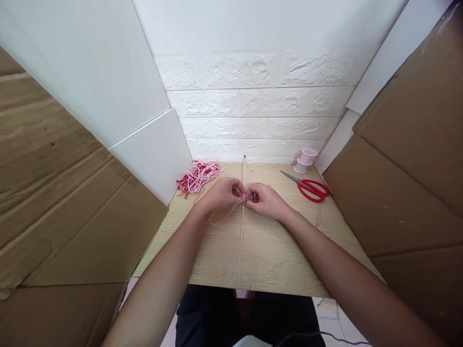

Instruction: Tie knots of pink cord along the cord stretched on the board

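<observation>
A thin pale pink cord runs straight down the middle of the wooden table, from a pin at the back wall to the front edge. My left hand and my right hand meet over it, both with fingers pinched on the cord. A loose loop of the same cord hangs from my left fingers to the left.
A tangled pile of red and pink cords lies at the back left. Red-handled scissors and a pink spool sit at the back right. Cardboard panels wall both sides; white brick-pattern wall behind.
</observation>
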A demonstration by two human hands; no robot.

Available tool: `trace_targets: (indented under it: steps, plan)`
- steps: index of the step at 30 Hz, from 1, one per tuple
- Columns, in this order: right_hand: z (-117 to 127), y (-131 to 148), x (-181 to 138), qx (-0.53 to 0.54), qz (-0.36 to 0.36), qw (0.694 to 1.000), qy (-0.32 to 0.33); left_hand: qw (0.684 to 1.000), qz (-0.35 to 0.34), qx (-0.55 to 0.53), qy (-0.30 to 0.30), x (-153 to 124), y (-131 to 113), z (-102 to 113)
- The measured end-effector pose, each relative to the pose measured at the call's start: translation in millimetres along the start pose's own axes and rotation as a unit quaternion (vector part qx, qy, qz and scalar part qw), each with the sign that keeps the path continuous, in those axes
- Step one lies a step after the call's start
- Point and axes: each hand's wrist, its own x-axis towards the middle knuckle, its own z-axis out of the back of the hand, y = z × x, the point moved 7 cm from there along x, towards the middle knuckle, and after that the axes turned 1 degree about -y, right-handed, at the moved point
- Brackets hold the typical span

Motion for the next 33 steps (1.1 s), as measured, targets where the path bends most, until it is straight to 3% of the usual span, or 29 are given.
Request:
trace_targets:
  steps: [33]
  plan:
    - [6.1, 7.4, -0.6, -0.031, 0.029, 0.999, 0.006, 1.000, -0.002, 0.008, 0.001, 0.6, 4.3, 3.3]
